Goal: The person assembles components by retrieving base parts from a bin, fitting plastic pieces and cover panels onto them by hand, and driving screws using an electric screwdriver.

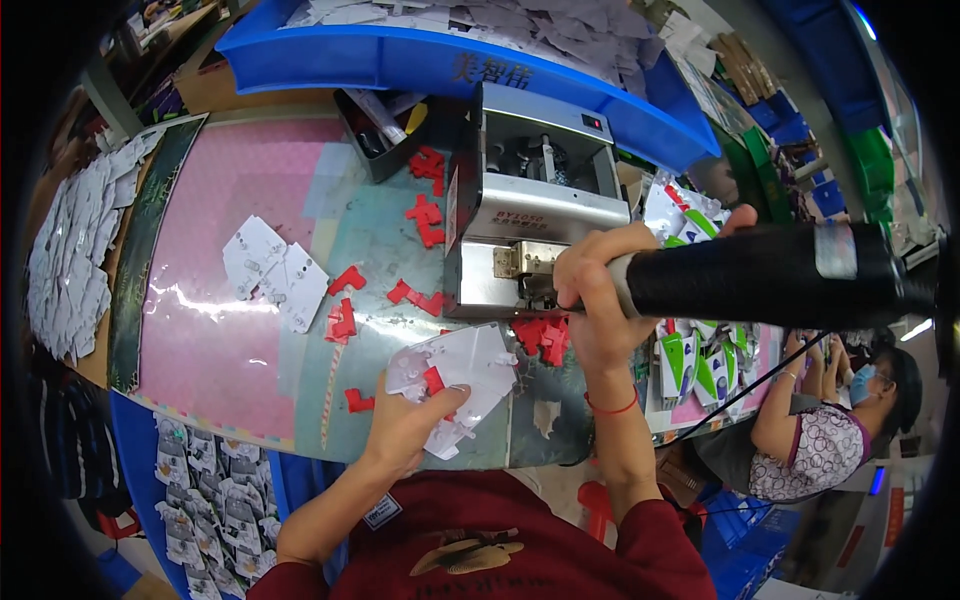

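My left hand (402, 428) is closed on a white plastic shell part (482, 372), held just above the table in front of me with the thumb across it. A small red plastic piece (433, 380) lies against the shell by the thumb. My right hand (598, 285) wraps round the front end of a black electric screwdriver (755, 272), its fingers closed. The screwdriver's tip end is at the front of a grey metal screw feeder (530, 215), mostly hidden by my fingers. Loose red pieces (541, 338) lie just below the feeder.
Two white shells (275, 268) and scattered red pieces (343, 320) lie on the table at left. Behind is a blue bin (400, 60) of white parts; a dark tool box (385, 150) stands beside the feeder. White-green parts (700, 365) are piled right, near a seated person (810, 445).
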Action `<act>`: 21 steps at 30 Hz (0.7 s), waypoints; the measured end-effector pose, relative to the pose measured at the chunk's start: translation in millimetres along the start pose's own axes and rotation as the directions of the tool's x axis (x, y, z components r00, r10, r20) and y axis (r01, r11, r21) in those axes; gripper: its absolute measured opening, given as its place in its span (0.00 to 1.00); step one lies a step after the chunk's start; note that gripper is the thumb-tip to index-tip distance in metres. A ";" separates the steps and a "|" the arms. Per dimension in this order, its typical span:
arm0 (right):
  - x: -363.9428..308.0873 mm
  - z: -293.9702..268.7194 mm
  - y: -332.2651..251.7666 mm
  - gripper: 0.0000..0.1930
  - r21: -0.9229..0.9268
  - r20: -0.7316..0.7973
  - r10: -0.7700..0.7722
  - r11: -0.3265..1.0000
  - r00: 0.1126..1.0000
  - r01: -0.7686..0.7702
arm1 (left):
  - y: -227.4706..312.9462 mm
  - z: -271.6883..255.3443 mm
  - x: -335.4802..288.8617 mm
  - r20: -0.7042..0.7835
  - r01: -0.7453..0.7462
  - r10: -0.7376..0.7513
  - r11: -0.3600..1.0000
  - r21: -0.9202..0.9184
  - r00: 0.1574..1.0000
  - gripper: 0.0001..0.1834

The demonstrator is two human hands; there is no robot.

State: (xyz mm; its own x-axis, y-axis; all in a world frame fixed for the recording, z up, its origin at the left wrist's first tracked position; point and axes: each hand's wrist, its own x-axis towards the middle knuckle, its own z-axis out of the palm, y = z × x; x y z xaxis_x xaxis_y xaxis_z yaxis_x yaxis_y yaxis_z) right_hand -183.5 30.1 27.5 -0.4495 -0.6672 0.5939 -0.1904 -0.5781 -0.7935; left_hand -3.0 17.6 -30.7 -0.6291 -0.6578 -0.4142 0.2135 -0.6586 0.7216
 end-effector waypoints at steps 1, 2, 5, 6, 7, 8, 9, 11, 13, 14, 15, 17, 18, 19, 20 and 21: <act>0.2 -0.2 3.3 0.05 -0.070 -0.009 -0.037 0.997 0.999 0.036 | -0.9 -0.4 0.5 -0.006 0.001 -0.001 1.000 0.006 1.000 0.21; -0.7 2.5 4.5 0.05 -0.070 -0.056 -0.019 0.997 0.998 0.015 | -1.7 -0.7 1.2 -0.012 0.003 -0.003 1.000 0.012 1.000 0.21; -1.0 9.7 1.5 0.05 -0.089 -0.103 -0.004 0.996 0.995 -0.005 | -3.2 -2.2 1.8 -0.012 0.001 -0.001 1.000 -0.005 1.000 0.21; -0.2 10.8 -1.5 0.06 -0.098 -0.078 0.048 0.994 0.996 -0.056 | -2.8 -2.7 2.0 -0.013 0.001 -0.002 1.000 -0.007 1.000 0.21; -2.5 9.1 -3.0 0.06 -0.098 -0.076 0.050 0.994 0.996 -0.057 | -2.4 -3.0 1.9 -0.007 0.007 -0.007 1.000 0.012 1.000 0.22; -6.3 6.2 -5.3 0.06 -0.041 -0.021 0.134 0.990 0.991 -0.135 | -2.1 -3.4 1.8 -0.002 0.014 -0.013 0.999 0.032 1.000 0.23; -10.9 3.5 -8.6 0.06 0.012 0.040 0.217 0.976 0.975 -0.217 | -2.4 -3.5 1.0 -0.006 0.016 -0.016 0.999 0.029 1.000 0.23; -16.8 2.9 -16.7 0.06 0.079 0.101 0.241 0.965 0.965 -0.250 | -2.3 -3.7 0.2 0.013 0.011 -0.011 0.999 0.039 1.000 0.23; -23.6 3.0 -18.3 0.07 0.265 0.210 0.210 0.928 0.955 -0.262 | 0.6 -0.6 -1.2 -0.005 0.005 -0.005 1.000 0.026 1.000 0.21; -27.4 4.3 -21.6 0.07 0.309 0.235 0.252 0.896 0.939 -0.318 | 1.9 0.5 -2.3 -0.019 -0.003 0.004 1.000 0.015 1.000 0.19; -28.7 3.3 -22.2 0.07 0.309 0.235 0.252 0.896 0.939 -0.318 | 2.1 1.9 -2.8 -0.019 -0.003 0.003 1.000 0.015 1.000 0.19; -31.3 1.4 -22.7 0.06 0.285 0.345 0.191 0.911 0.919 -0.297 | 2.5 3.8 -4.2 -0.013 0.003 -0.002 1.000 0.020 1.000 0.17; -33.8 8.9 -24.3 0.11 0.225 0.263 0.216 0.934 0.940 -0.277 | 3.2 4.0 -4.6 -0.015 0.005 -0.005 1.000 0.018 1.000 0.17; -35.0 8.3 -23.5 0.11 0.225 0.264 0.219 0.933 0.939 -0.280 | 4.5 4.3 -5.1 -0.008 0.023 -0.023 0.999 0.028 1.000 0.18; -36.4 7.1 -22.2 0.10 0.222 0.289 0.231 0.928 0.929 -0.300 | 5.3 4.5 -5.2 -0.001 0.041 -0.041 0.998 0.038 0.999 0.18; -37.1 6.8 -21.9 0.10 0.219 0.315 0.242 0.922 0.918 -0.318 | 6.1 5.1 -5.4 -0.003 0.041 -0.041 0.998 0.037 0.999 0.18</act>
State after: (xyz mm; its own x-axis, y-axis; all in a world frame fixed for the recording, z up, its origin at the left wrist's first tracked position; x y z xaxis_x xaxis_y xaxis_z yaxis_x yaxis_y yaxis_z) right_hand -156.7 64.3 23.7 -0.1840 -0.9000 0.3950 0.1589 -0.4239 -0.8917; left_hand -2.2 19.1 -21.2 -0.6351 -0.6311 -0.4453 0.1597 -0.6714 0.7237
